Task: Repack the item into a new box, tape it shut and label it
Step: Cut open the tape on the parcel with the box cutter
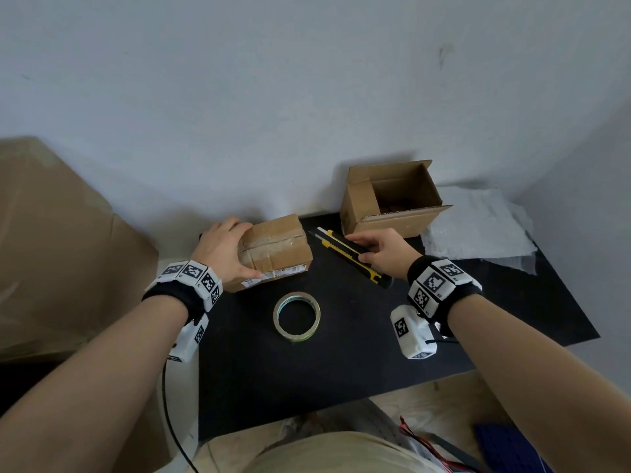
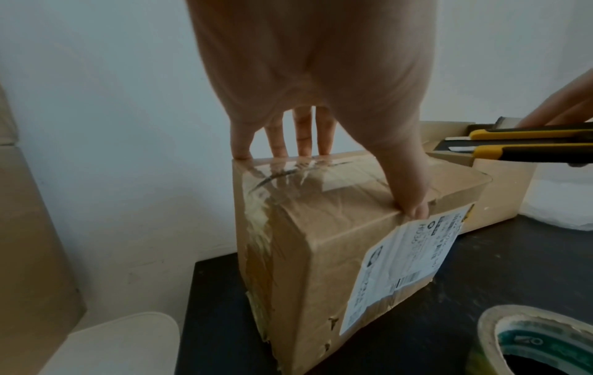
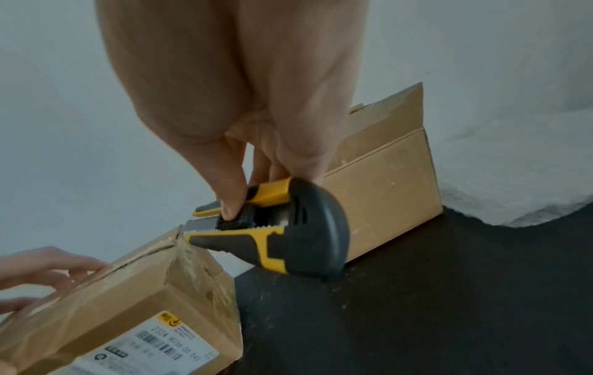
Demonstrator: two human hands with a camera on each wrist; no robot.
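A sealed, taped cardboard box (image 1: 280, 250) with a shipping label (image 2: 411, 266) lies on the black table top (image 1: 341, 363). My left hand (image 1: 235, 249) grips its left end, fingers over the far edge and thumb on the near edge. My right hand (image 1: 358, 248) grips a yellow and black utility knife (image 3: 289, 236), thumb on the slider. The knife's blade tip is close to the box's right end. A second, similar knife (image 2: 529, 130) lies right behind it under my fingers. An open cardboard box (image 1: 392, 206) stands at the back by the wall. A roll of clear tape (image 1: 296, 317) lies in front.
White foam wrap (image 1: 478, 227) covers the table's back right corner. A large sheet of cardboard (image 1: 51, 250) leans at the left. A blue object (image 1: 505, 445) and cables lie on the floor at the lower right.
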